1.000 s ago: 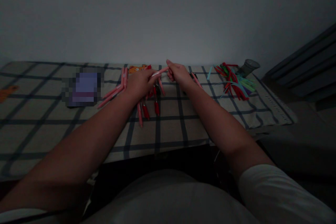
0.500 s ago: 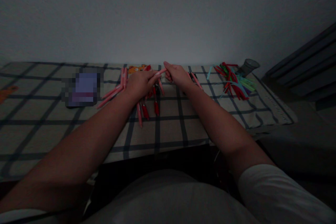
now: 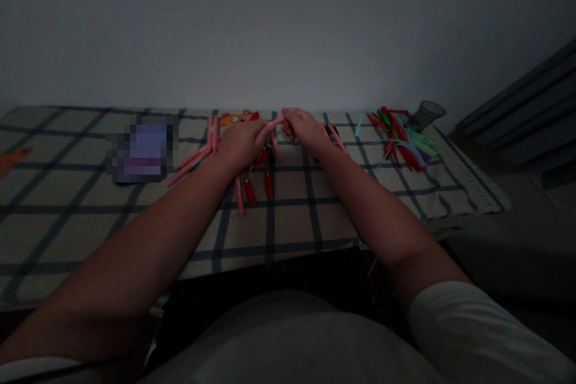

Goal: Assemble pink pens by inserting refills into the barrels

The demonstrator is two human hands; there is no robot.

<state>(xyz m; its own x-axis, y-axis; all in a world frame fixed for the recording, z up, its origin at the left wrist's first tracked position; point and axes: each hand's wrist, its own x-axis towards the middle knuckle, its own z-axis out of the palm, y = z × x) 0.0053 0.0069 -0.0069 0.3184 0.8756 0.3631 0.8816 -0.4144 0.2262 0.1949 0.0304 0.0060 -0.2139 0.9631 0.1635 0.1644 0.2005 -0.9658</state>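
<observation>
A slim pink pen spans the gap between my two hands above the cloth. My left hand is closed around its left end, palm down. The other end sits in the curled fingers of my right hand, thumb on top. Under and in front of my left hand lie several loose pen parts, pink ones and red ones. More pink pens lie left of that hand, some side by side. Beyond my right wrist, pink and black pieces are partly hidden.
A checked cloth covers the table against a pale wall. At the left lies a blurred phone-like object. Toward the right are a heap of coloured strips and a tipped clear cup. An orange bear figure lies behind my left hand.
My right thumb and fingers have curled in more tightly around the pen's end. Both hands stay nearly in place, and the things on the cloth have not moved.
</observation>
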